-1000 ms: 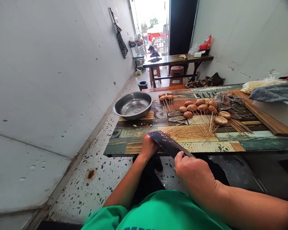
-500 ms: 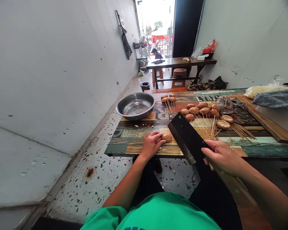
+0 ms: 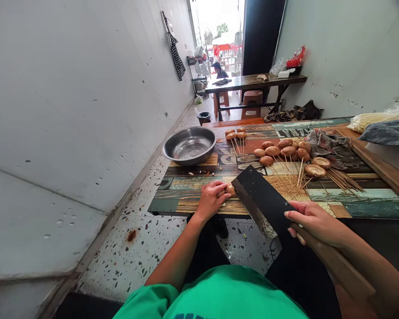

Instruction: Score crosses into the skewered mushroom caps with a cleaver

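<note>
At the table's near edge, my left hand (image 3: 213, 198) is closed on a brown, oval, bun-like piece of food (image 3: 230, 189), pressing it against the tabletop; the fingers hide part of it. My right hand (image 3: 314, 221) grips a large cleaver (image 3: 264, 201) with a dark blade and a long wooden handle. The blade slants up to the left, its far corner close beside the piece; whether they touch I cannot tell. Further back lie several similar brown pieces (image 3: 287, 151), some on wooden skewers (image 3: 344, 180). A smaller skewered group (image 3: 231, 136) lies near the metal basin.
A wide metal basin (image 3: 168, 153) stands at the table's left end. Small scraps (image 3: 206, 173) lie before it. On the right are a crumpled cloth (image 3: 326, 144), a wooden board (image 3: 379, 166) and a grey towel (image 3: 385, 131). Beyond, a person (image 3: 220, 71) sits by another table (image 3: 252, 81).
The view has shifted slightly. The cleaver's far corner has come nearer the piece under my left hand, and less of that piece shows. Both hands keep their hold.
</note>
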{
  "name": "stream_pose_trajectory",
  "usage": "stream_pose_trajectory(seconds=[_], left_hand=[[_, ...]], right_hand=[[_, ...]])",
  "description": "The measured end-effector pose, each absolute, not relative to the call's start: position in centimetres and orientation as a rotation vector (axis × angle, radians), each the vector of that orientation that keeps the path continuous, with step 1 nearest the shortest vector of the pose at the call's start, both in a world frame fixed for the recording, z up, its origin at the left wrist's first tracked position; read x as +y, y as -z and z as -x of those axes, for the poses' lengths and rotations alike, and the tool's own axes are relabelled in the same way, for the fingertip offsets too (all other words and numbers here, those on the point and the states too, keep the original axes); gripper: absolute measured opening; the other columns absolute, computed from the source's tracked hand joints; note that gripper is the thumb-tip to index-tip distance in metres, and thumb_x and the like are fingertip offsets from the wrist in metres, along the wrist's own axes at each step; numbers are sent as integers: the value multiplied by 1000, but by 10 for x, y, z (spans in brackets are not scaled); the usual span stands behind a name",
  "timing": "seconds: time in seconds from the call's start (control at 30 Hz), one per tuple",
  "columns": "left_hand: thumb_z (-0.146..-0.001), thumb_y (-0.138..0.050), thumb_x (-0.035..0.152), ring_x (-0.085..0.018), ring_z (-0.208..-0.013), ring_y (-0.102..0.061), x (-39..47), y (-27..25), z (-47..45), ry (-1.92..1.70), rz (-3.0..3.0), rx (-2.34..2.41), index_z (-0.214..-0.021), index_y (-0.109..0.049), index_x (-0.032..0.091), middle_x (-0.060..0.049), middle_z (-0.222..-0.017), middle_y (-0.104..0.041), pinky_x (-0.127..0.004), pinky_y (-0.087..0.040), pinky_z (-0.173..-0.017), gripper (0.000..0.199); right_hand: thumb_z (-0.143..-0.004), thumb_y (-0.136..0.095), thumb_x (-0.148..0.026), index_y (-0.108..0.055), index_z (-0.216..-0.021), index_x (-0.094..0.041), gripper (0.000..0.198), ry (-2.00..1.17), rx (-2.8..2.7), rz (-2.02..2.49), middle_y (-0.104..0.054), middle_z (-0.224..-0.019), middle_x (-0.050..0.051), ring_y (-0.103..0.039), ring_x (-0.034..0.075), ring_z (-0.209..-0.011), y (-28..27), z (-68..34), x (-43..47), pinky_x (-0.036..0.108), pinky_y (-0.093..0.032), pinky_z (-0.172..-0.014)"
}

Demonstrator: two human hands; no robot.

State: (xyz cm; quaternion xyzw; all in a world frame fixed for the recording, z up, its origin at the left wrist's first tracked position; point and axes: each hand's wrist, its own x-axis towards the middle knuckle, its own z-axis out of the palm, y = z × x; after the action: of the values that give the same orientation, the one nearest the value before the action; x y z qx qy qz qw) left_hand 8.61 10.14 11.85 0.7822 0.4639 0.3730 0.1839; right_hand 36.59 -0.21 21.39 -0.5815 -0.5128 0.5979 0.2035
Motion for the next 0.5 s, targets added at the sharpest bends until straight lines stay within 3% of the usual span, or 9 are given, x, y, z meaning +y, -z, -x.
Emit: stream_pose_trajectory(seconds=[0.5], left_hand=[[-75,-76,27,-22,-106,-61,103,-123,-86,-1028,-2192,1279,-107,-70,23,-6,-111,-67,-38,-46,-98,33]], right_hand=[[-72,-59,-43,-38,-76,-23,29,-1804,-1256,1568,-63,-49,-3,-52,11,-36,-213,-374,14,18,-35,-37]])
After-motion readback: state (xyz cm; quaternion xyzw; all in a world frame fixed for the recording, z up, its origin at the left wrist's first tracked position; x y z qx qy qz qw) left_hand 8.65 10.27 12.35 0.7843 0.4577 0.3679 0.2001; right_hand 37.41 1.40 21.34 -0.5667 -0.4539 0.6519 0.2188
